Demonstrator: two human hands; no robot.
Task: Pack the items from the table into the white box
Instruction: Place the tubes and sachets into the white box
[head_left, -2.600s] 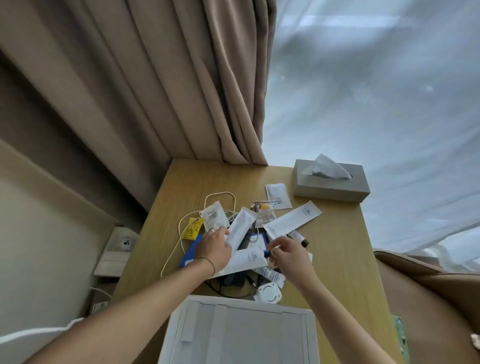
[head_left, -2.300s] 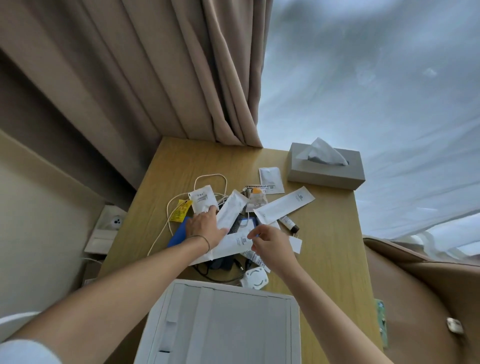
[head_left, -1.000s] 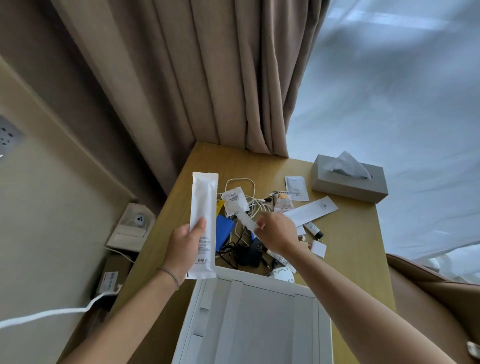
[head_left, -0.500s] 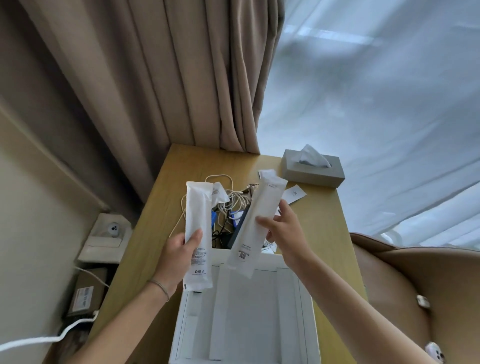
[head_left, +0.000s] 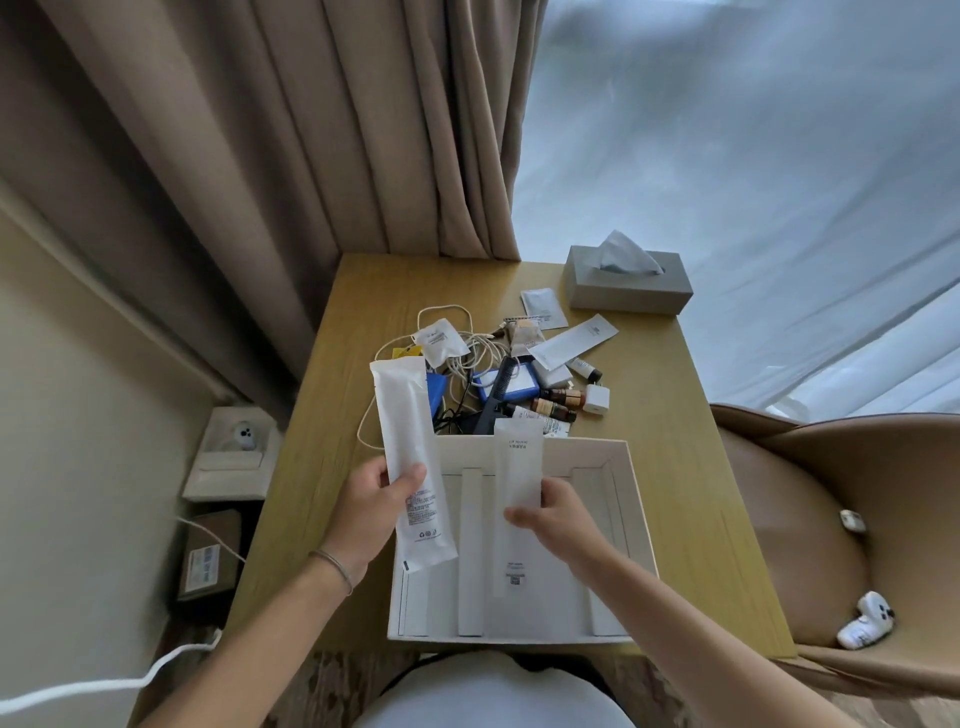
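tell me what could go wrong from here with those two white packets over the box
1. The long packet under the right hand overhangs the far wall of the white box, so it may lie propped up rather than flat.
2. The left hand grips its white packet near the bottom, upright; it could flop or slip.
3. Tangled cables may drag neighbouring items when lifted.

Both forearms reach forward, bare to the elbow. The left hand (head_left: 370, 512), a thin band on its wrist, is raised with thumb across and fingers curled behind a long white packet (head_left: 410, 457). The right hand (head_left: 553, 514) sits lower, fingers pinching a flat white sachet (head_left: 517, 512).
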